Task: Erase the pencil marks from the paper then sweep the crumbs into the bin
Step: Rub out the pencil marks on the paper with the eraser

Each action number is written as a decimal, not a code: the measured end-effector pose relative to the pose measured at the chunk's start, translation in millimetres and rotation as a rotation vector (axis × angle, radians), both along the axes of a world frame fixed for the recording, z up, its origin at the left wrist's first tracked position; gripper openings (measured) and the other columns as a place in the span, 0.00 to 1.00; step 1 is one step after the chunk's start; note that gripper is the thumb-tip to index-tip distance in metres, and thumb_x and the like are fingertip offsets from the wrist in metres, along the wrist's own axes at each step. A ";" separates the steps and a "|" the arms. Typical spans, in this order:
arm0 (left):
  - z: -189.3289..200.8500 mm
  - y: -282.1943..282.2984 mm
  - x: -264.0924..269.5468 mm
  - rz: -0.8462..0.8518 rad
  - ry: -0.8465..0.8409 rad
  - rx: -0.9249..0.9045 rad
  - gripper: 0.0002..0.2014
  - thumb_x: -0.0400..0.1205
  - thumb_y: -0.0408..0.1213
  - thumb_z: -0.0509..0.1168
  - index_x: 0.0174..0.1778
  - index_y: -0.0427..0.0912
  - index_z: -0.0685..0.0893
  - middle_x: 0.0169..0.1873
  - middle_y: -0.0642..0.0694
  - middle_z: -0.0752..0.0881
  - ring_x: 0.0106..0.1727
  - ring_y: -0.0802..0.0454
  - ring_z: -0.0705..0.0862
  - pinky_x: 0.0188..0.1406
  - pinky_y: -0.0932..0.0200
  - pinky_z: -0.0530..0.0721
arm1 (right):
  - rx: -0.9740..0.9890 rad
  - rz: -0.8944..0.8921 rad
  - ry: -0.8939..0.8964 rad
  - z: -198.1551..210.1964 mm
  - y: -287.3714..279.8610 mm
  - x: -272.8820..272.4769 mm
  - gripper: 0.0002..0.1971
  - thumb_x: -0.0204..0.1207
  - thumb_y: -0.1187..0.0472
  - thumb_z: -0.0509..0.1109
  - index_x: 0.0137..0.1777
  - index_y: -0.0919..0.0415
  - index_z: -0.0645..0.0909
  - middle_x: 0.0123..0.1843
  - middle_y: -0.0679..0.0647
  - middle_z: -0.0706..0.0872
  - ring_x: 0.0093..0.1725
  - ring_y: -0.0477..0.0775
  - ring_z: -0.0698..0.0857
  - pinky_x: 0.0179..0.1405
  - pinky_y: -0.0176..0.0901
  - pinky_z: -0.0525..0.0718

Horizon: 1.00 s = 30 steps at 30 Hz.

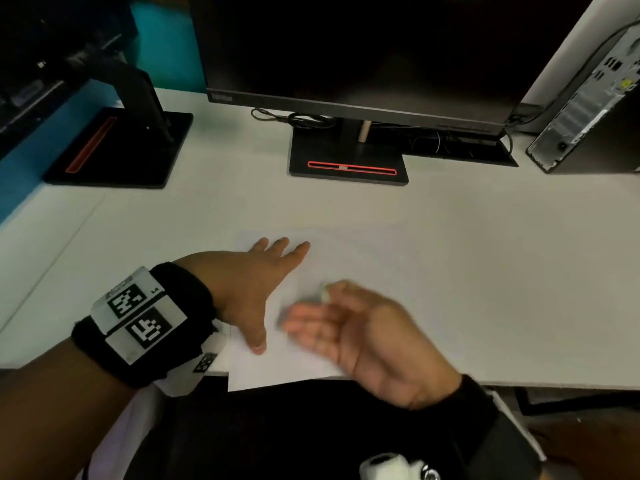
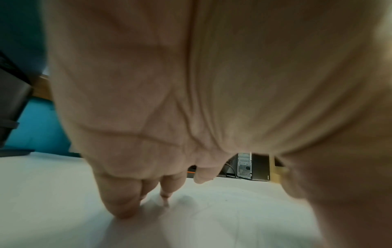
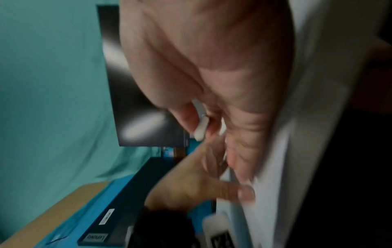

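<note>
My left hand spread flat, pins paper at bench near edge. Right hand pinches eraser by thumb, fingers blurred (sweeping, I judge). Keep strokes light toward edge, paper held still.

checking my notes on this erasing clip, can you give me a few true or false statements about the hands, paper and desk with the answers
1. The left hand lies flat on the paper with fingers spread. True.
2. The right hand pinches a small white eraser. True.
3. The paper lies wholly on the desk. False: its near corner sticks out past the desk's front edge.
4. The monitor behind the paper shows a bright picture. False: its screen is dark.
5. A bin stands on the desk beside the paper. False: no bin shows in any view.
6. A computer tower stands at the far right of the desk. True.
</note>
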State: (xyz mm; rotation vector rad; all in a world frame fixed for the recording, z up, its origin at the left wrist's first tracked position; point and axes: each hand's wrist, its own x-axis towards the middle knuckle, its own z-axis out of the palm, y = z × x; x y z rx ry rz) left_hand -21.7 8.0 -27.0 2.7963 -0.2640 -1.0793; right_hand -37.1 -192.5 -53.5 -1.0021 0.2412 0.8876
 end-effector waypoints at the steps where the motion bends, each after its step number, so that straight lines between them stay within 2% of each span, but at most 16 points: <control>1: -0.7 0.8 0.0 -0.008 -0.011 -0.001 0.74 0.67 0.46 0.85 0.83 0.57 0.23 0.86 0.50 0.29 0.87 0.49 0.31 0.86 0.46 0.55 | -0.026 0.140 0.027 -6.2 7.0 -7.8 0.07 0.89 0.62 0.61 0.52 0.65 0.77 0.60 0.77 0.88 0.59 0.72 0.90 0.63 0.60 0.87; 3: -2.3 2.7 -0.8 -0.009 -0.021 -0.006 0.74 0.67 0.46 0.85 0.84 0.55 0.24 0.87 0.50 0.30 0.87 0.49 0.32 0.87 0.48 0.53 | -0.047 0.244 0.061 -14.3 6.2 0.2 0.19 0.88 0.58 0.60 0.62 0.77 0.80 0.63 0.76 0.87 0.63 0.71 0.89 0.65 0.57 0.87; 5: -2.2 4.4 -1.6 0.004 -0.009 -0.018 0.74 0.67 0.45 0.85 0.84 0.55 0.24 0.86 0.53 0.30 0.86 0.52 0.31 0.87 0.48 0.52 | -0.062 0.042 0.075 -17.4 -10.1 32.1 0.24 0.88 0.56 0.59 0.64 0.82 0.80 0.64 0.75 0.87 0.61 0.68 0.90 0.63 0.55 0.88; 6: -1.7 4.6 -1.7 0.006 -0.003 -0.019 0.74 0.67 0.45 0.85 0.84 0.56 0.24 0.86 0.54 0.29 0.86 0.53 0.30 0.87 0.46 0.52 | -0.038 -0.128 0.069 -16.6 -22.5 49.8 0.22 0.88 0.57 0.59 0.59 0.80 0.82 0.62 0.74 0.87 0.57 0.67 0.91 0.60 0.53 0.88; 8: -1.1 3.2 -1.2 0.000 0.000 -0.001 0.74 0.67 0.45 0.85 0.83 0.57 0.23 0.86 0.54 0.29 0.86 0.52 0.30 0.87 0.44 0.54 | 0.021 -0.493 0.004 -9.7 -47.7 77.4 0.15 0.88 0.59 0.59 0.46 0.67 0.82 0.58 0.71 0.86 0.50 0.64 0.91 0.57 0.51 0.89; 10: -0.8 -0.1 -0.7 -0.007 -0.001 0.037 0.75 0.67 0.45 0.85 0.83 0.56 0.23 0.86 0.53 0.28 0.86 0.50 0.30 0.86 0.42 0.56 | 0.061 -0.682 -0.059 0.0 -63.4 80.2 0.12 0.88 0.60 0.61 0.41 0.59 0.78 0.60 0.68 0.84 0.53 0.64 0.90 0.60 0.51 0.89; 12: -0.3 -3.4 0.4 -0.002 -0.001 0.067 0.75 0.66 0.44 0.86 0.83 0.55 0.23 0.86 0.52 0.29 0.87 0.49 0.31 0.86 0.42 0.57 | 0.126 -0.584 -0.064 5.5 -60.8 58.7 0.11 0.86 0.60 0.63 0.41 0.58 0.78 0.60 0.69 0.86 0.57 0.66 0.90 0.60 0.52 0.90; 15: -0.6 -9.2 2.0 0.010 -0.004 0.112 0.76 0.65 0.43 0.86 0.84 0.55 0.24 0.87 0.51 0.30 0.87 0.45 0.32 0.86 0.42 0.58 | 0.047 -0.097 -0.042 -0.5 -43.5 9.8 0.05 0.80 0.60 0.66 0.43 0.59 0.79 0.61 0.77 0.87 0.57 0.72 0.91 0.59 0.58 0.89; 17: -1.2 -12.7 2.7 0.012 -0.005 0.151 0.76 0.65 0.43 0.87 0.84 0.55 0.24 0.87 0.51 0.30 0.87 0.40 0.33 0.84 0.39 0.60 | -0.055 0.090 0.009 -6.0 -45.8 0.5 0.09 0.79 0.61 0.66 0.50 0.67 0.84 0.62 0.79 0.86 0.59 0.74 0.90 0.61 0.59 0.86; 19: -0.8 -14.9 2.7 0.021 -0.002 0.176 0.76 0.64 0.44 0.87 0.84 0.57 0.24 0.87 0.50 0.30 0.87 0.36 0.34 0.83 0.34 0.63 | -0.105 -0.077 0.038 -10.2 -63.5 23.9 0.18 0.77 0.60 0.66 0.57 0.76 0.84 0.60 0.77 0.87 0.55 0.70 0.92 0.59 0.57 0.87; 21: 0.8 -15.8 2.0 0.039 0.006 0.185 0.77 0.64 0.44 0.87 0.84 0.58 0.24 0.86 0.45 0.29 0.87 0.36 0.35 0.82 0.34 0.63 | -0.094 -0.420 -0.006 -8.3 -82.3 57.3 0.09 0.80 0.63 0.65 0.55 0.68 0.80 0.60 0.76 0.87 0.50 0.67 0.94 0.55 0.56 0.91; 22: 1.0 -16.0 2.0 0.048 0.010 0.185 0.77 0.64 0.44 0.87 0.84 0.58 0.23 0.86 0.44 0.29 0.88 0.37 0.35 0.83 0.35 0.63 | -0.099 -0.561 -0.056 -6.6 -90.1 70.4 0.04 0.84 0.64 0.63 0.52 0.64 0.77 0.63 0.76 0.86 0.52 0.68 0.94 0.54 0.55 0.92; 23: 1.2 -16.3 2.3 0.052 0.012 0.184 0.77 0.64 0.43 0.87 0.83 0.58 0.23 0.86 0.43 0.29 0.88 0.38 0.35 0.83 0.37 0.64 | -0.110 -0.657 -0.108 -4.2 -94.3 77.2 0.04 0.86 0.64 0.62 0.50 0.62 0.76 0.66 0.76 0.85 0.55 0.69 0.93 0.53 0.55 0.93; 25: 1.3 -15.8 3.2 0.055 0.016 0.180 0.77 0.64 0.43 0.87 0.83 0.56 0.22 0.86 0.42 0.28 0.88 0.38 0.35 0.83 0.38 0.63 | -0.082 -0.647 -0.142 0.9 -84.4 70.3 0.06 0.87 0.63 0.62 0.47 0.60 0.76 0.62 0.74 0.87 0.59 0.72 0.91 0.55 0.55 0.93; 27: 1.3 -15.2 3.9 0.063 0.016 0.179 0.77 0.64 0.43 0.87 0.83 0.54 0.22 0.86 0.42 0.29 0.88 0.38 0.35 0.83 0.38 0.63 | -0.040 -0.404 -0.120 3.1 -53.5 46.6 0.07 0.87 0.64 0.61 0.47 0.60 0.76 0.54 0.74 0.88 0.53 0.71 0.91 0.57 0.57 0.91; 30: -0.1 -15.7 3.4 0.054 0.002 0.185 0.78 0.63 0.45 0.88 0.84 0.52 0.23 0.86 0.41 0.30 0.87 0.37 0.35 0.83 0.37 0.64 | -0.054 0.121 -0.046 0.1 -6.6 11.7 0.06 0.88 0.63 0.62 0.49 0.61 0.75 0.57 0.78 0.88 0.55 0.72 0.91 0.63 0.62 0.88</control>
